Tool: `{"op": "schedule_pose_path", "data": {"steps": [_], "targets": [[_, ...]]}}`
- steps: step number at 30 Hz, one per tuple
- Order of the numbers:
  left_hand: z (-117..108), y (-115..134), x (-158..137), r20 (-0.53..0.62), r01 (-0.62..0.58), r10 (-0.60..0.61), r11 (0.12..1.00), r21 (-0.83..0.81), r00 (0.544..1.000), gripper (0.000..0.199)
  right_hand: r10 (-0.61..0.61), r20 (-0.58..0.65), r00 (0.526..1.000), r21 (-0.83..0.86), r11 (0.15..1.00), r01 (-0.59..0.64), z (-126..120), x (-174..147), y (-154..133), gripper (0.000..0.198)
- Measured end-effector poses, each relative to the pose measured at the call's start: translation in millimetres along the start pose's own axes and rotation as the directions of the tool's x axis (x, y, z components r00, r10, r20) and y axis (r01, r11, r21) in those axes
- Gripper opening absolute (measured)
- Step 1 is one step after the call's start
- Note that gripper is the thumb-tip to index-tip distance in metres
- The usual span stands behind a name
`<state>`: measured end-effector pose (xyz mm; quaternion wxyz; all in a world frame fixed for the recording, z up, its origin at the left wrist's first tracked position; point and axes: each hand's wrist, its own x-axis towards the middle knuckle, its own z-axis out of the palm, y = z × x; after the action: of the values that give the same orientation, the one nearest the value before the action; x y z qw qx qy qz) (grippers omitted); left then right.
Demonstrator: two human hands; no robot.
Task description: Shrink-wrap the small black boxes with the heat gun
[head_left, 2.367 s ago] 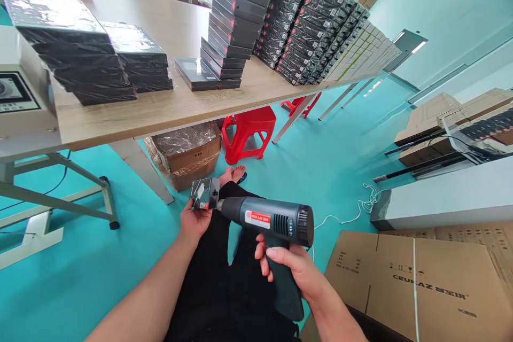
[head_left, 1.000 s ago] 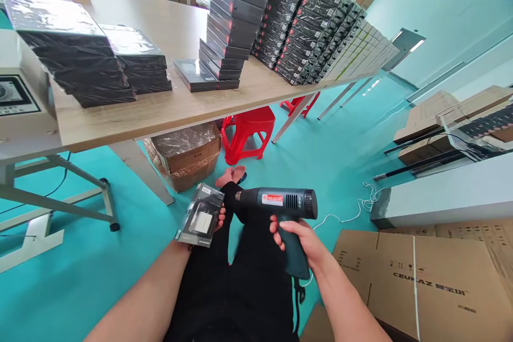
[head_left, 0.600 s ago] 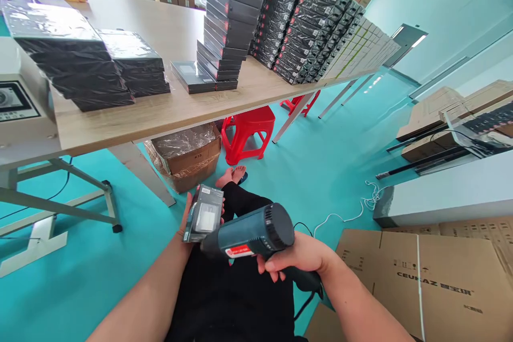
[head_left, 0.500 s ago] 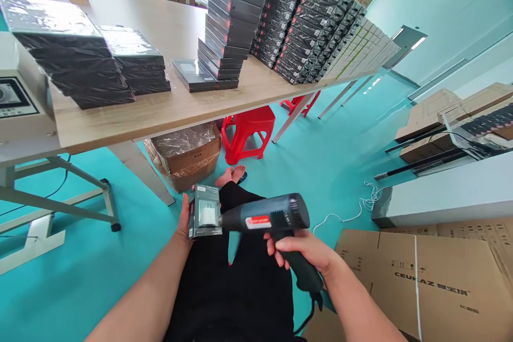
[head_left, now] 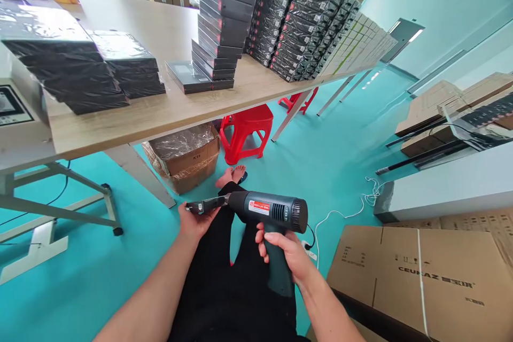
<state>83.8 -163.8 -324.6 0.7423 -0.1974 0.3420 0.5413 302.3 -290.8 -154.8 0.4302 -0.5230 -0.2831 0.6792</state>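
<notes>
My right hand [head_left: 280, 246] is wrapped round the handle of a dark green heat gun [head_left: 266, 209] with a red label. Its nozzle points left, right at the edge of a small dark product box [head_left: 205, 204]; whether the two touch I cannot tell. That box lies edge-on to me in my left hand [head_left: 197, 222], with the fingers under and around it. Both hands are above my lap, below the table's front edge. The box's broad printed face is turned out of sight.
A wooden table [head_left: 176, 112] carries stacks of dark wrapped boxes [head_left: 228, 16]. Beneath it stand an open carton [head_left: 188, 163] and a red stool [head_left: 249, 125]. To the right are a large carton [head_left: 401, 272] and a white cable [head_left: 340, 218] on the floor.
My left hand has tilted the box from its windowed face to edge-on. The heat gun has swung to a more upright handle and shifted slightly left.
</notes>
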Motion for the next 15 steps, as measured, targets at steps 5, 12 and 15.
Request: {"op": "schedule_pose_path", "data": {"steps": [5,12,15], "targets": [[-1,-1,0,0.018,-0.076,0.076,0.997,-0.002,0.997,0.032,0.047,0.177,0.983,-0.047,0.998,-0.039,11,-7,-2,0.028],[-1,5,-8,0.088,-0.045,0.045,0.999,-0.012,0.995,0.041,0.019,-0.100,0.995,0.000,1.000,-0.020,-4,0,2,0.028],[-1,6,-7,0.090,-0.055,0.057,0.998,-0.020,0.994,0.040,0.069,-0.040,0.997,0.024,0.997,-0.068,-14,-4,0,0.030]]}}
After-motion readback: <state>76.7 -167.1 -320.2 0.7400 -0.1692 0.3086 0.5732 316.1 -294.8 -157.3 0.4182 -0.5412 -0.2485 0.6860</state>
